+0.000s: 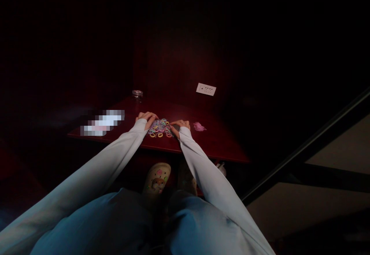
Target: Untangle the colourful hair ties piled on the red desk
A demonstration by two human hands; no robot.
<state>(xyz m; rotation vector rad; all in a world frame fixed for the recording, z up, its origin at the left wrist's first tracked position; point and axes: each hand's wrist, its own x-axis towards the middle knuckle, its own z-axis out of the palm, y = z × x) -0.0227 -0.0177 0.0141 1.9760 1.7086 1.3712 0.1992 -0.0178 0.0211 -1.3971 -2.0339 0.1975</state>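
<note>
A loose pile of small pastel hair ties (160, 127), in purple, yellow, pink and blue, lies near the front edge of the dark red tabletop. My left hand (146, 118) rests at the pile's left side, its fingers stretched over the ties and apart from the thumb. On the opposite side, my right hand (181, 125) reaches in with its index finger extended to the pile's edge and its thumb lower down. Neither hand visibly lifts a tie. Just right of my right hand sits a separate small heap of pink ties (199, 126).
A clear lidded jar (137, 95) stands at the back left of the tabletop (222, 143). A bright pixelated object (104, 123) lies toward the left edge. A white socket plate (206, 89) is on the back wall. Below the front edge is a decorated clog (158, 178).
</note>
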